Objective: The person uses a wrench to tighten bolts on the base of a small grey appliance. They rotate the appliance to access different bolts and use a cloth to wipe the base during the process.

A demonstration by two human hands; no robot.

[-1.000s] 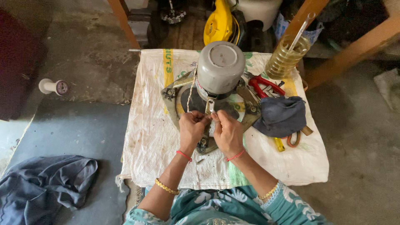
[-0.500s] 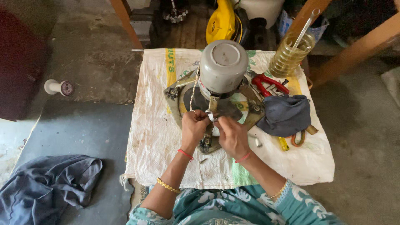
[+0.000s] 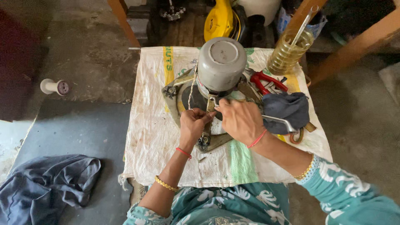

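One grey motor (image 3: 221, 64), one jar (image 3: 288, 52), one red-handled pliers (image 3: 266, 80) — two dark cloths (image 3: 287, 108) (image 3: 46, 183), two hands (image 3: 192, 125) (image 3: 239, 121).

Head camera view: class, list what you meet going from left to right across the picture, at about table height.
White thread spool on the floor → left hand → right hand → dark blue-grey cloth bundle on the white woven sack covering the table.
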